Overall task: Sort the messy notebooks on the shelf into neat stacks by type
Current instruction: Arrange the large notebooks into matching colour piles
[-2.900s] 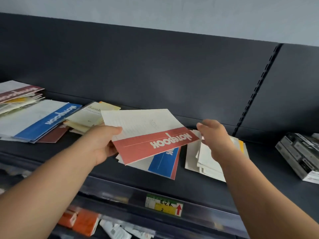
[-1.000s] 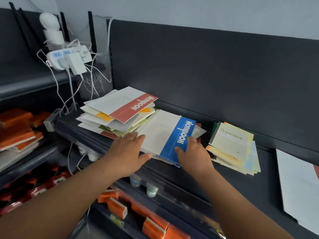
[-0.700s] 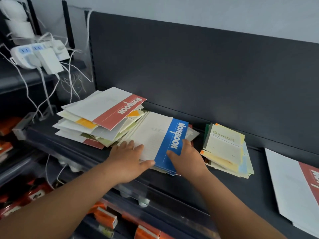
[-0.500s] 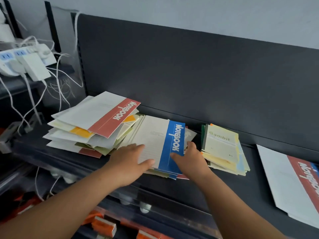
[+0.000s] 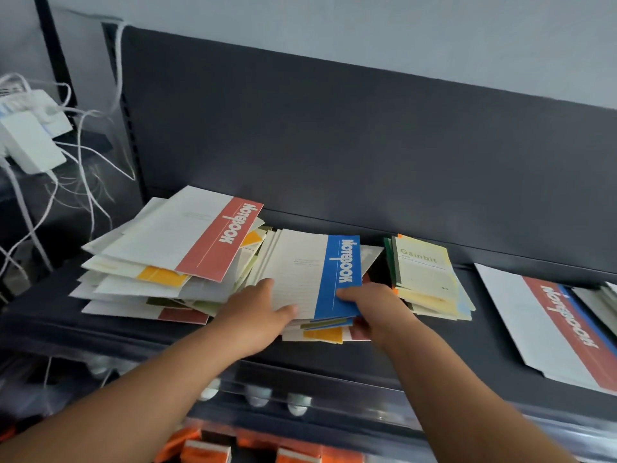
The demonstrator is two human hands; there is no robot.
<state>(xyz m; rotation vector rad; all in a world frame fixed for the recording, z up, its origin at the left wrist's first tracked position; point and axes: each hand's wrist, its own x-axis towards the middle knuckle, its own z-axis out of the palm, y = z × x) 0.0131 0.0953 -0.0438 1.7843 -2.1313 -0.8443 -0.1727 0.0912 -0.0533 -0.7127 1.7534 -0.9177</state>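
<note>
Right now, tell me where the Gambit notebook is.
In the head view, the Gambit notebook tops a small stack right of centre on the shelf, between the blue-banded notebook and the red-banded notebook at far right.

Bare shelf between Gambit stack and red notebook.

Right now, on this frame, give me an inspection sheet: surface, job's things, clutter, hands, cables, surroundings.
Surface: dark shelf, back panel behind.
Job's things: messy left pile, red notebook on top; middle stack topped by blue notebook; Gambit stack; red-band notebook at right.
Clutter: nothing seen on the shelf besides notebooks.
Hands: left hand flat on the blue notebook; right hand in a grip on the middle stack's corner.
Cables: white leads and power strip, upper left.
Surroundings: orange packs on the lower shelf.
</note>
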